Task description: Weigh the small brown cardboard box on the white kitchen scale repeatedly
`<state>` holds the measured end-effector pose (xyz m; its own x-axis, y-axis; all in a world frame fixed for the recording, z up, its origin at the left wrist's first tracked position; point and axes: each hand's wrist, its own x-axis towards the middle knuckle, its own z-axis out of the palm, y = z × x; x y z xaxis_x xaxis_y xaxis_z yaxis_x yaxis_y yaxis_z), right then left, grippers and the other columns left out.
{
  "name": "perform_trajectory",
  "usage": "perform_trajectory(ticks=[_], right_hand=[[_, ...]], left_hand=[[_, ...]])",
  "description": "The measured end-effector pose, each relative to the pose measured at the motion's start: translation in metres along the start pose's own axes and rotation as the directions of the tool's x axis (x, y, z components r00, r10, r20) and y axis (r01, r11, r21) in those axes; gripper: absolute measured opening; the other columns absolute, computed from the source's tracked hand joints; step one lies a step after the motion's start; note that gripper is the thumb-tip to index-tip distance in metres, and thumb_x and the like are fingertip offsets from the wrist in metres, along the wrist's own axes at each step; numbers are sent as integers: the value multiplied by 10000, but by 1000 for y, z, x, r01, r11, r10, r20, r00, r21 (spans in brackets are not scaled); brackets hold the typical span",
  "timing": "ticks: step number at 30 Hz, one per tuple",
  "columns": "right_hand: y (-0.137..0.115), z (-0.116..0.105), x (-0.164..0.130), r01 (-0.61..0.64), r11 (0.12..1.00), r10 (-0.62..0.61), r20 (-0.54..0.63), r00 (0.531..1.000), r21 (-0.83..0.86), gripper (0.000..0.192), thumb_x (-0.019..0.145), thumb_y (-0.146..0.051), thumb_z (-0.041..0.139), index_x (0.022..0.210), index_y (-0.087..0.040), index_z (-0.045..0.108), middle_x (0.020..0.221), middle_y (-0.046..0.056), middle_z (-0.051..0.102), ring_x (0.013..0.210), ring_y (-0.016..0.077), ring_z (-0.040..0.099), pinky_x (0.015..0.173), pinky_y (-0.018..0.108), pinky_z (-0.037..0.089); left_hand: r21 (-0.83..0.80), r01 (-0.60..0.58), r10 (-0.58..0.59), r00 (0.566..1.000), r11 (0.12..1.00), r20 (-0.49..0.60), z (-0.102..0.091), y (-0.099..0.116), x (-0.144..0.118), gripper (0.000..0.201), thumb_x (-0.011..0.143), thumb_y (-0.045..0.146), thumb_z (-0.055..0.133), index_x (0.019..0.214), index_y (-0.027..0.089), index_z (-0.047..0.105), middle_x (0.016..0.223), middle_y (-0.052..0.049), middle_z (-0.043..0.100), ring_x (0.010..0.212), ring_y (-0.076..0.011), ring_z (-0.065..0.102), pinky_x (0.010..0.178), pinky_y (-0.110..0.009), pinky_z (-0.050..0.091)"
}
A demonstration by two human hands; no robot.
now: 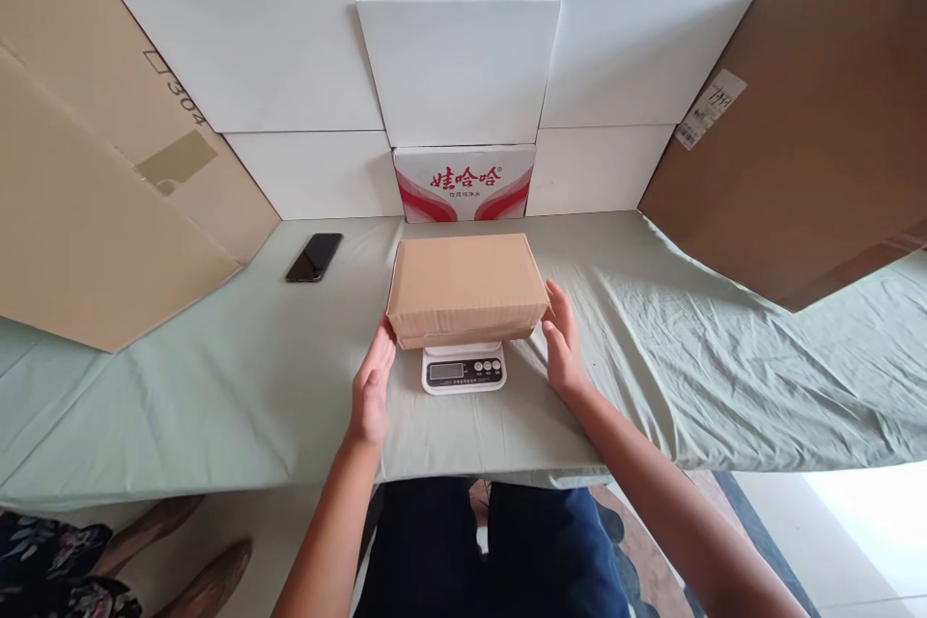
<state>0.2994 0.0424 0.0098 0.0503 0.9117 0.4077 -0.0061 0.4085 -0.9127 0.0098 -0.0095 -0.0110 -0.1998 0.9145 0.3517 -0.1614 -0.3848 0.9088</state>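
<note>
A closed brown cardboard box (467,275) rests on a small white digital kitchen scale (464,386), covering most of its platform. The scale's display and buttons show in front of the box. At the box's left end is my left hand (373,386), fingers stretched along the side and fingertips against the near left corner. My right hand (563,343) is open beside the right end, its fingers extended and thumb apart, close to the near right corner. Whether it touches the cardboard, I cannot tell. No digits show on the display.
A black phone (314,258) lies left on the green tablecloth (311,386). White boxes (463,68) and a red-printed carton (464,203) wall the back. Large cardboard panels stand left (108,164) and right (803,135). Another person's legs (203,579) are below left.
</note>
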Motion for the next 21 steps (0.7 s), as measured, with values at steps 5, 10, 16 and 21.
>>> perform_trajectory(ticks=[5,10,16,21], right_hand=[[-2,9,-5,77,997,-74,95,993,-26,693,970,-641,526,1583,-367,355,1650,52,442,1508,344,454,1227,568,428],[-6,15,-1,94,993,-86,114,990,-72,857,929,-682,568,1647,-373,216,1710,40,336,1534,355,409,1238,570,427],[-18,26,67,180,984,-178,111,978,-12,867,918,-636,613,1628,-416,166,1693,45,343,1506,323,445,1197,533,473],[19,41,120,178,984,-179,46,983,24,756,877,-577,637,1534,-347,343,1625,66,413,1405,313,509,1131,489,507]], left_hand=[[46,69,-68,997,997,-32,0,-5,-2,745,910,617,587,1538,221,529,1641,-121,469,1575,-342,347,1311,-498,288],[28,97,-96,994,995,-53,4,-1,3,734,887,580,626,1524,224,548,1637,-128,476,1566,-352,366,1305,-521,291],[-1,52,-52,999,999,-10,16,12,72,616,889,487,624,1457,252,604,1623,-91,518,1579,-317,363,1312,-486,277],[-49,133,-136,989,990,-63,28,-21,143,498,861,441,590,1319,259,662,1557,-89,589,1547,-280,431,1300,-463,292]])
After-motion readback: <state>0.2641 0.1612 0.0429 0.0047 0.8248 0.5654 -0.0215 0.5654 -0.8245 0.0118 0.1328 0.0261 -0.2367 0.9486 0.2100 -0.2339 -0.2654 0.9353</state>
